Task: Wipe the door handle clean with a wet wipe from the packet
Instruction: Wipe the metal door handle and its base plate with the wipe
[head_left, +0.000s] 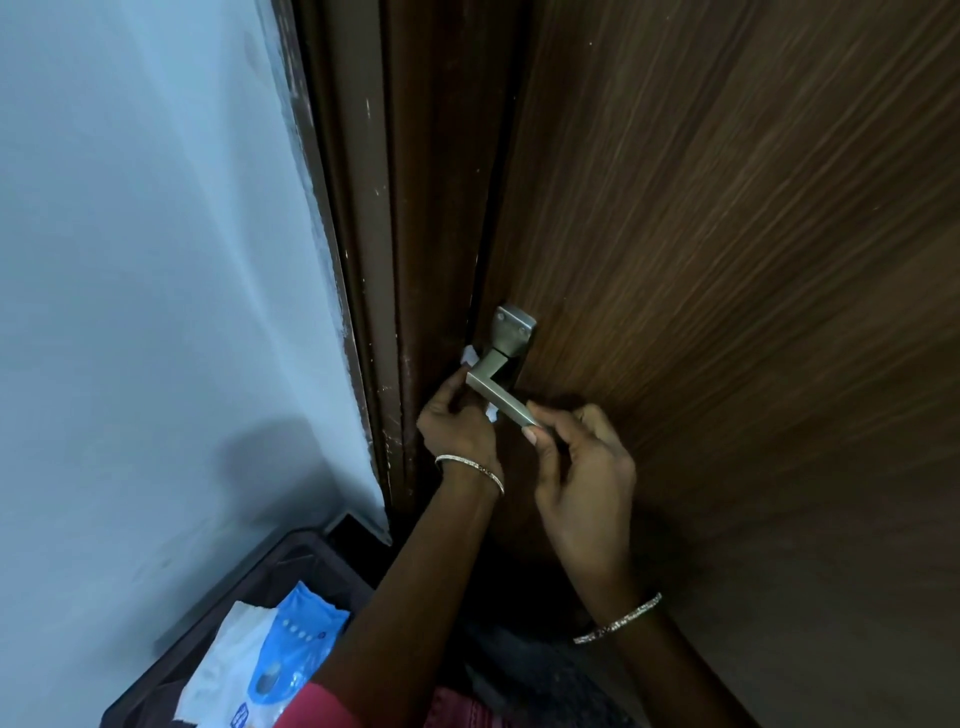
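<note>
Left hand (457, 421) pinching wet wipe (470, 357) behind door handle (498, 397); right hand (576, 457) gripping lever tip. Hold lever still, drag wipe full length, cover underside.

Both forearms are bare. The left hand (457, 423) has a thin, gold-toned bangle (470, 470) round its wrist, and the right hand (584, 478) has a sparkly, silver-toned bangle (618, 618), set lower on the forearm. A reddish-pink sleeve (317, 709) shows at the bottom edge, with more of the same cloth beside it.
</note>
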